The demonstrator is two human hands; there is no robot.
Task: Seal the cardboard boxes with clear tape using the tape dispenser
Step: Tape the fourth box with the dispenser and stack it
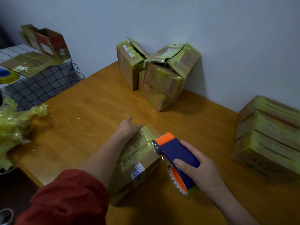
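The box lies on the table near its front edge, already wrapped in yellowish tape. The right hand has thumb and fingers curled round the dispenser, whose orange head touches the box's right top edge. The left hand rests on the far end of the box; its fingers go over the edge and are hidden, so I cannot tell how much they curl.

What could go wrong, in my judgement:
- The box may slide or turn when the dispenser is pulled, because only 1 hand steadies it, and at 1 end.
- The tape may wrinkle or fold on itself over the old uneven layers.
- The strip may run beside the seam if the head is tilted.
- The left forearm lies along the box, near the cutter; a quick pull could scratch it.

Count:
- 1 dispenser, carrying 1 roll.
- 1 spare roll on the checked cloth.
- 1 box in work.
- 3 boxes grouped at the wall.
- A stack at the right, seemingly 3 boxes; I cannot be sure.
- 1 open box and 1 flat cardboard on the cloth.
- 1 wad of used tape.
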